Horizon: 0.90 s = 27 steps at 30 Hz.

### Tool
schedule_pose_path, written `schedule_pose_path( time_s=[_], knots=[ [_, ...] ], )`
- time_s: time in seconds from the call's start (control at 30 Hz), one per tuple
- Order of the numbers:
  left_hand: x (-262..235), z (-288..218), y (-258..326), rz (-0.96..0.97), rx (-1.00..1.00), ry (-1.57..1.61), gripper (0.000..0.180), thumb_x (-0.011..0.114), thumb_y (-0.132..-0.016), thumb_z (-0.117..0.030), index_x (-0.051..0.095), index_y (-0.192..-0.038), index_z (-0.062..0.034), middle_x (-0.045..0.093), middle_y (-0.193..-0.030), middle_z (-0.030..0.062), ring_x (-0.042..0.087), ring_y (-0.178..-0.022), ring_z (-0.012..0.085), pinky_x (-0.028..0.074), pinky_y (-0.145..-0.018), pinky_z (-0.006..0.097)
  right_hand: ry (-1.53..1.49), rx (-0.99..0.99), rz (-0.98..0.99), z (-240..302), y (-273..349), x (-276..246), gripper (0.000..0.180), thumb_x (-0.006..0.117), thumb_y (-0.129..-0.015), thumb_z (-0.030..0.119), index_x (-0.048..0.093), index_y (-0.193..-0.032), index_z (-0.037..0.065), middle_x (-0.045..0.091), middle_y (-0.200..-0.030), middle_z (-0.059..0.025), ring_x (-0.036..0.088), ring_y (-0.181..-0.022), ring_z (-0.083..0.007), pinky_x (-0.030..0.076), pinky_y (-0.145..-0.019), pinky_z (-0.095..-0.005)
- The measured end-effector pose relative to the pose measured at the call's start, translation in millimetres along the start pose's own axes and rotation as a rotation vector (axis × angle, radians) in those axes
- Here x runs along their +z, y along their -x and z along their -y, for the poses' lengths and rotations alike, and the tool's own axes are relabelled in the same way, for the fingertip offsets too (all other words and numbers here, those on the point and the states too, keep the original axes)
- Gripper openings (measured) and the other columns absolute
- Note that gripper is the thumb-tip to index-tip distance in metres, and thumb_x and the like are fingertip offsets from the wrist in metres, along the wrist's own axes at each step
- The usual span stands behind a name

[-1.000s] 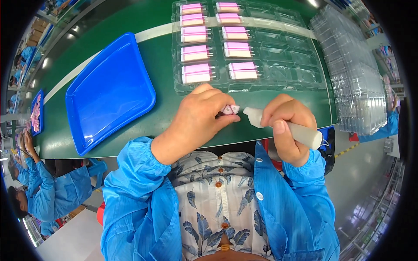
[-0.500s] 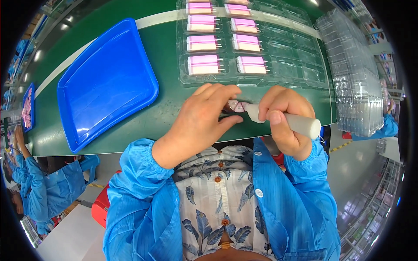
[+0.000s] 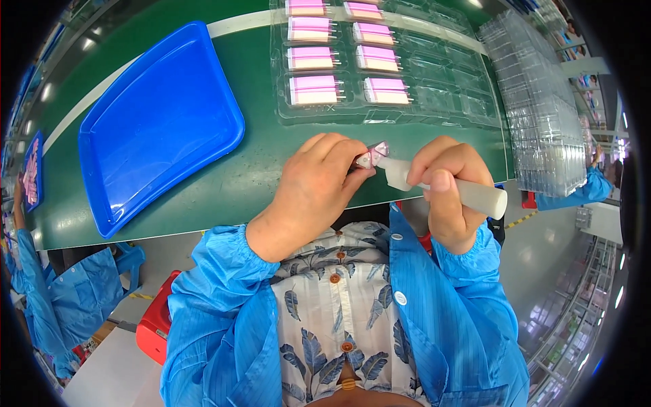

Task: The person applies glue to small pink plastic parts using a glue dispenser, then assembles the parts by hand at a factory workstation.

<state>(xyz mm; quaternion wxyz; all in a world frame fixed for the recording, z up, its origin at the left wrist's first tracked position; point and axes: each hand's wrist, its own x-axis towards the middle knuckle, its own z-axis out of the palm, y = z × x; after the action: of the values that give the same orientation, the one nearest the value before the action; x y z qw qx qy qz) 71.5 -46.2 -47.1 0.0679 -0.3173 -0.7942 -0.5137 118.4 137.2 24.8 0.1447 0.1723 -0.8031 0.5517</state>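
At frame centre, the left hand [image 3: 312,180] pinches a pink-and-white piece [image 3: 370,157]; the right hand [image 3: 449,205] grips a white tool [image 3: 485,199]. Both should be held steady and aligned.

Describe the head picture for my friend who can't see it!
A person's left hand holds a small pinkish piece close to the tip of a whitish tool in the right hand. On the green table lie a blue tray and a clear plastic tray with pink and cream packs.
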Motion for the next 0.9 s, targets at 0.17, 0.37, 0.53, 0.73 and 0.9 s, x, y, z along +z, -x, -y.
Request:
schedule_pose_path(
  time_s=[0.17, 0.37, 0.53, 0.73, 0.9],
  knots=[
    [-1, 1, 1, -0.002, 0.025, -0.003, 0.030, 0.079, -0.072, -0.005, 0.061, -0.096, -0.0027, 0.060, -0.087, 0.0114, 0.060, -0.081, 0.0320, 0.050, -0.068, 0.041, 0.006, 0.040, -0.022, 4, -1, 4, 0.011, 0.056, -0.093, 0.006, 0.055, -0.083, 0.001, 0.064, -0.079, -0.0104, 0.053, -0.061, -0.0130, 0.044, -0.055, -0.0286],
    [-3, 1, 1, 0.012, 0.018, 0.010, 0.028, 0.078, -0.073, -0.007, 0.062, -0.096, -0.0032, 0.061, -0.087, 0.0111, 0.060, -0.081, 0.0317, 0.050, -0.069, 0.041, 0.050, -0.013, 0.020, 0, -7, 11, 0.014, 0.055, -0.095, 0.007, 0.054, -0.083, 0.000, 0.061, -0.077, -0.0091, 0.052, -0.064, -0.0122, 0.043, -0.057, -0.0276],
    [-9, 2, 1, 0.004, -0.037, 0.074, 0.028, 0.080, -0.073, -0.003, 0.063, -0.095, -0.0032, 0.063, -0.084, 0.0094, 0.065, -0.071, 0.0228, 0.053, -0.060, 0.033, -0.066, 0.100, 0.021, 7, -7, 6, 0.011, 0.054, -0.095, 0.007, 0.053, -0.087, 0.000, 0.061, -0.083, -0.0111, 0.051, -0.069, -0.0120, 0.043, -0.062, -0.0276],
    [-7, 3, 3, 0.018, -0.009, 0.028, 0.027, 0.080, -0.074, -0.004, 0.063, -0.094, -0.0028, 0.063, -0.083, 0.0085, 0.068, -0.071, 0.0210, 0.055, -0.062, 0.032, -0.165, 0.160, -0.041, 19, 9, 7, 0.011, 0.054, -0.095, 0.011, 0.053, -0.092, 0.001, 0.062, -0.090, -0.0142, 0.050, -0.074, -0.0123, 0.043, -0.068, -0.0279],
    [-5, 3, 4, 0.030, -0.029, 0.021, 0.027, 0.080, -0.074, -0.003, 0.061, -0.094, -0.0033, 0.063, -0.085, 0.0086, 0.069, -0.074, 0.0220, 0.056, -0.063, 0.032, -0.081, 0.119, -0.010, 15, 5, 15, 0.012, 0.054, -0.095, 0.012, 0.053, -0.092, 0.001, 0.063, -0.089, -0.0132, 0.050, -0.072, -0.0119, 0.043, -0.064, -0.0275]
  ],
)
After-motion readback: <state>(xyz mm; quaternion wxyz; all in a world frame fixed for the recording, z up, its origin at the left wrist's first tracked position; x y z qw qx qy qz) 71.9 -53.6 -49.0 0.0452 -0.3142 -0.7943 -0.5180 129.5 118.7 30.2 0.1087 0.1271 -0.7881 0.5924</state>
